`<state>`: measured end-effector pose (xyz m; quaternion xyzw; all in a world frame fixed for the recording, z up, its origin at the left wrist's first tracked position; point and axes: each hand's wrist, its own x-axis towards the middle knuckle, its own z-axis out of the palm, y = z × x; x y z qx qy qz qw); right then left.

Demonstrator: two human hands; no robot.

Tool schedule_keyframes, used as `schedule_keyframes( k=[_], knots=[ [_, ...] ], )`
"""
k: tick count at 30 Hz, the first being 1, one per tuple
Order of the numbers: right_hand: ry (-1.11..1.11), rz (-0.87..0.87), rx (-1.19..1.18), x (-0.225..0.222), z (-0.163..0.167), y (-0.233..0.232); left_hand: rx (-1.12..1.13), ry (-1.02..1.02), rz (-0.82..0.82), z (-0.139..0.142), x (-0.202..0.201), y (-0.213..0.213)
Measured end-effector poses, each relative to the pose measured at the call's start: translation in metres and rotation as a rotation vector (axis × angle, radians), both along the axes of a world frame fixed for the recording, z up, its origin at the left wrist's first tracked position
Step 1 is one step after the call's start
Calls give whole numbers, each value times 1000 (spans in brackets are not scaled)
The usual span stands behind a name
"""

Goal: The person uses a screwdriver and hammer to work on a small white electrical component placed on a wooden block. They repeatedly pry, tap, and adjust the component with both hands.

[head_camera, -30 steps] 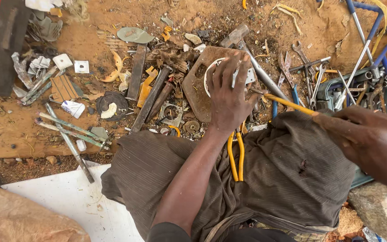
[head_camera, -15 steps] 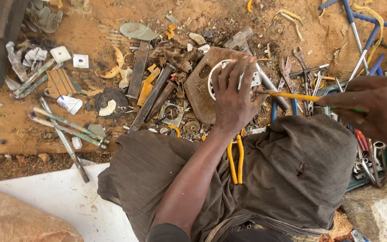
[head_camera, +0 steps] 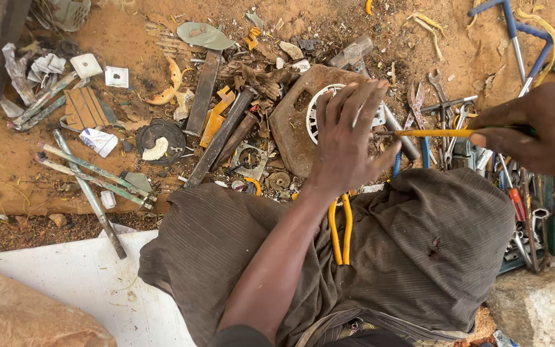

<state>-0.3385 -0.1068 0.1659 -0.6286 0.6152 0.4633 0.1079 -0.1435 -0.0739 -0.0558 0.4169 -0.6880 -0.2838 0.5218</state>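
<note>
Head view. My left hand (head_camera: 348, 138) lies flat, fingers spread wide, gripping nothing, pressing on the brown plate (head_camera: 293, 122) with its white ring (head_camera: 316, 109) at 12 o'clock from my lap. My right hand (head_camera: 534, 132), at 3 o'clock, is closed around a yellow-shafted screwdriver (head_camera: 435, 133) pointing toward the left hand. Yellow-handled pliers (head_camera: 340, 228) rest on my lap.

An outdoor scrap repair spot: bare dirt ground (head_camera: 117, 35) strewn with metal scraps (head_camera: 226, 128), wrenches (head_camera: 441, 106) and tools
</note>
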Motion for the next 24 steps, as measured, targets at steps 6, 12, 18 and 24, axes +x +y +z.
schedule_keyframes(
  k=[6,12,18,24],
  knots=[
    [-163,-785,5,-38,-16,-8,126,114,-10,-12,0,-19],
    [-555,-340,-142,-127,-54,44,179,290,86,-23,-22,-17],
    [-515,-210,-157,-142,-55,94,205,298,112,1,-8,-16],
    [-228,8,-84,-125,-43,111,249,320,106,-6,-16,-9]
  ],
)
